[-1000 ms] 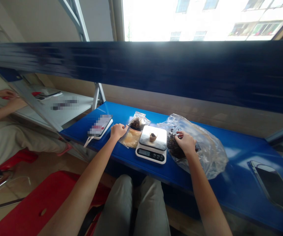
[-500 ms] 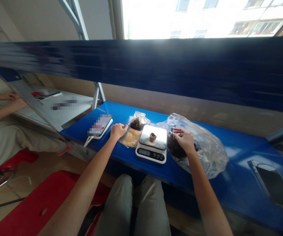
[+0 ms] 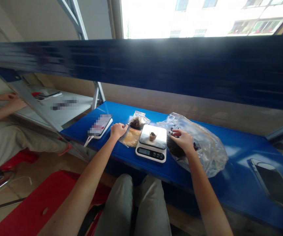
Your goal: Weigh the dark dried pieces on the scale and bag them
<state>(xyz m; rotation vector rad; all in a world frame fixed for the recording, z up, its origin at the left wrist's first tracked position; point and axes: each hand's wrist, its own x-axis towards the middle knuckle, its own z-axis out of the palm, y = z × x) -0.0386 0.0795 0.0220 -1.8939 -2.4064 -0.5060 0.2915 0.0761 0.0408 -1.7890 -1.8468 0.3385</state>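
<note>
My left hand (image 3: 118, 131) rests in a loose fist on the blue table, just left of a flat zip bag (image 3: 131, 137) of tan contents; nothing shows in it. My right hand (image 3: 184, 141) reaches into the mouth of a large clear plastic bag (image 3: 211, 155), fingers curled and bunched on dark dried pieces (image 3: 177, 149). How many pieces they pinch is hidden. Between my hands stands a white digital kitchen scale (image 3: 151, 153) with its display lit. On its steel plate sits a small tan cup (image 3: 152, 138) holding a few dark bits.
Behind the flat bag lies a small zip bag (image 3: 137, 122) of brown dried pieces. A phone on a white device (image 3: 100, 126) is at the left, another phone (image 3: 275, 183) at the right. A blue shelf beam (image 3: 141, 65) crosses above. A person's arms (image 3: 10, 105) show far left.
My right hand's fingers have shifted slightly and curled in more over the dark pieces. My left hand, the scale and the cup have stayed in place.
</note>
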